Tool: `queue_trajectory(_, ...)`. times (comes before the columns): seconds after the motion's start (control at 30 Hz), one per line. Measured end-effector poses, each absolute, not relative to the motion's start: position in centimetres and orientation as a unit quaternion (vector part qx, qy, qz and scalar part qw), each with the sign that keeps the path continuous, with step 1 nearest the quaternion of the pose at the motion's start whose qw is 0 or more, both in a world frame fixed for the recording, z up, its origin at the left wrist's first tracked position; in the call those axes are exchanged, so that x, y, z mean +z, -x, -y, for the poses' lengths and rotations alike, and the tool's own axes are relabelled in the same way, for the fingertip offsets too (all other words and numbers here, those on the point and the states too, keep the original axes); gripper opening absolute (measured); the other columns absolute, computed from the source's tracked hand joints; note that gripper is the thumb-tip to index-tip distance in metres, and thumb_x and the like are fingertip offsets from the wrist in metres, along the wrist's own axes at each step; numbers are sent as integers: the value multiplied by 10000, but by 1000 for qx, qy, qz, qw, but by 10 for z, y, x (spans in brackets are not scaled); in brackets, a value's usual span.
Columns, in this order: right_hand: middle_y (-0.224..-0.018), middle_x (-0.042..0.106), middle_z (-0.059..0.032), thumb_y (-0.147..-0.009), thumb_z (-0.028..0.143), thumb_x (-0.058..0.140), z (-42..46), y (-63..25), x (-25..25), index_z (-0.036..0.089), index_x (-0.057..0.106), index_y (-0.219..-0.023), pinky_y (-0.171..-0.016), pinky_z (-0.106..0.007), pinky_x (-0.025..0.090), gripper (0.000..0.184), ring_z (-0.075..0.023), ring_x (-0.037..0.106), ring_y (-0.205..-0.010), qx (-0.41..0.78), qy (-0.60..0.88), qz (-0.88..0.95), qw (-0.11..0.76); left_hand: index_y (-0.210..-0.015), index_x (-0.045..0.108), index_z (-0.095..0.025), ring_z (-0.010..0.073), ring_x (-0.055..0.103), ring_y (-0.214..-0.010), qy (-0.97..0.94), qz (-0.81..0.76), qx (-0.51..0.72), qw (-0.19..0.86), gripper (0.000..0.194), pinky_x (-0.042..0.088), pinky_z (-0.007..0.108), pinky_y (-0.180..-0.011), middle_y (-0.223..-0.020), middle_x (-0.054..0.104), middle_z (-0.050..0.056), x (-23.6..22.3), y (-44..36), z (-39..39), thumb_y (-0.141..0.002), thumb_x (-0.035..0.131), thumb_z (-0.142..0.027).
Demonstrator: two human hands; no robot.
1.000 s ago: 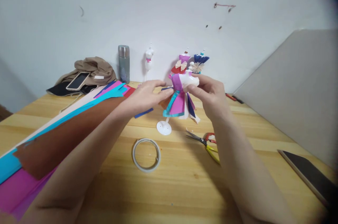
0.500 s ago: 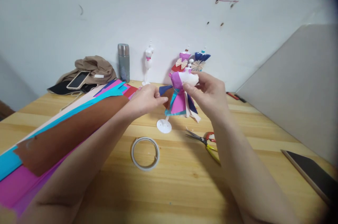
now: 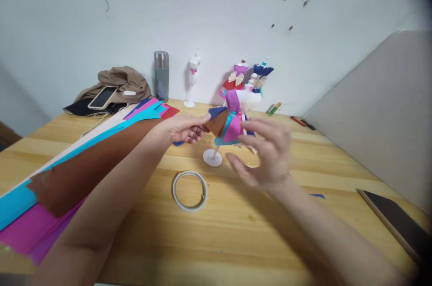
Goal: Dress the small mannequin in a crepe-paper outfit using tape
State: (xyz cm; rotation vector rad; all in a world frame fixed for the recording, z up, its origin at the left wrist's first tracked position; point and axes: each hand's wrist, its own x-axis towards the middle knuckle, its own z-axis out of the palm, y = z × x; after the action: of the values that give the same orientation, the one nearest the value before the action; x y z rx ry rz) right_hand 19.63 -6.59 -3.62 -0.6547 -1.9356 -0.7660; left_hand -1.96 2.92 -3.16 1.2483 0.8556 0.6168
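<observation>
A small white dress-form mannequin [image 3: 251, 100] wears a magenta paper band across its chest and a paper skirt [image 3: 219, 123] of navy, brown, blue and magenta strips. Its round white base [image 3: 212, 157] rests on the wooden table. My left hand [image 3: 189, 128] pinches the skirt's left edge, at the navy and brown strips, between thumb and fingers. To the right of the skirt is my right hand [image 3: 265, 153], smeared by motion, its fingers spread and nothing seen in them. A roll of tape [image 3: 174, 191] lies in front of the base.
Coloured paper sheets [image 3: 97, 160] cover the table's left. Behind stand a flask [image 3: 161, 79], a bare mannequin [image 3: 193, 77] and two dressed ones [image 3: 240, 70]. A phone [image 3: 103, 97] lies by a brown cloth [image 3: 124, 78]. A dark tablet-like slab [image 3: 394, 221] is at right.
My right hand has let go of the mannequin's upper body and moved down, opening. My left hand has closed on the skirt's edge. The scissors are now out of sight around my right arm.
</observation>
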Motion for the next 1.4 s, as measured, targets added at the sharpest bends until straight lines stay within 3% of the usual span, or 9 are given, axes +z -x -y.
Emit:
queue_trajectory(0.1, -1365, 626, -111, -815, 299, 746, 64, -190, -64, 293, 570, -1108, -1080, -648, 425, 341, -374, 513, -1346, -352, 309, 784, 408, -767, 691, -120, 80, 507, -538, -505, -365, 230, 748, 399, 374, 201, -506, -622, 597, 11, -38, 18, -28, -816, 780, -506)
queue_trajectory(0.2, -1431, 583, -103, -845, 238, 710, 53, -184, -76, 309, 572, -1111, -1109, -688, 382, 308, -378, 436, -1423, -394, 356, 748, 398, -734, 646, -132, 61, 449, -505, -497, -331, 257, 760, 354, 330, 190, -485, -590, 560, -15, -42, 12, -24, -797, 810, -440)
queue_trajectory(0.37, -1331, 649, -76, -843, 140, 660, 45, -181, -72, 303, 579, -922, -1097, -652, 425, 199, -350, 524, -1352, -380, 350, 734, 440, -604, 504, -152, 28, 322, -429, -487, -292, 277, 775, 422, 196, 167, -427, -502, 439, -54, -42, 4, -20, -705, 880, -313)
queue_trajectory(0.53, -1274, 661, -96, -837, 150, 633, 53, -183, -67, 277, 605, -892, -1020, -615, 508, 141, -364, 563, -1315, -260, 318, 739, 534, -565, 465, -159, 20, 323, -412, -499, -305, 320, 745, 430, 196, 160, -415, -476, 420, -58, -46, 1, -22, -735, 854, -233)
queue_trajectory(0.67, -1263, 657, -87, -837, 169, 632, 57, -182, -63, 272, 602, -916, -1045, -613, 501, 134, -346, 567, -1317, -200, 317, 730, 571, -570, 477, -157, 23, 348, -418, -502, -302, 356, 728, 411, 213, 158, -424, -462, 399, -73, -50, -2, -24, -746, 845, -202)
queue_trajectory(0.83, -1304, 665, -93, -817, 152, 670, 49, -180, -68, 257, 653, -895, -1040, -601, 480, 132, -359, 542, -1333, -284, 315, 749, 509, -546, 493, -148, 25, 360, -411, -514, -287, 369, 719, 404, 216, 174, -430, -457, 405, -73, -54, -4, -26, -719, 854, -203)
queue_trajectory(1.03, -1344, 692, -59, -870, 179, 676, 47, -180, -79, 297, 694, -962, -1116, -675, 365, 150, -355, 547, -1351, -378, 363, 754, 396, -617, 592, -126, 29, 362, -428, -528, -270, 370, 715, 276, 226, 182, -443, -488, 449, -65, -60, -6, -28, -690, 840, -221)
queue_trajectory(1.23, -1346, 699, -35, -852, 171, 667, 47, -186, -85, 329, 684, -1135, -1127, -710, 327, 325, -358, 561, -1348, -372, 337, 772, 390, -690, 635, -115, 27, 358, -431, -532, -264, 382, 708, 255, 213, 182, -439, -508, 475, -64, -64, -4, -32, -672, 840, -266)
queue_trajectory(1.4, -1323, 697, -48, -844, 142, 670, 45, -184, -85, 341, 656, -1206, -1147, -651, 340, 414, -331, 567, -1333, -393, 340, 746, 417, -627, 581, -141, 34, 374, -437, -534, -262, 388, 705, 304, 248, 195, -456, -497, 469, -64, -64, -3, -34, -646, 849, -283)
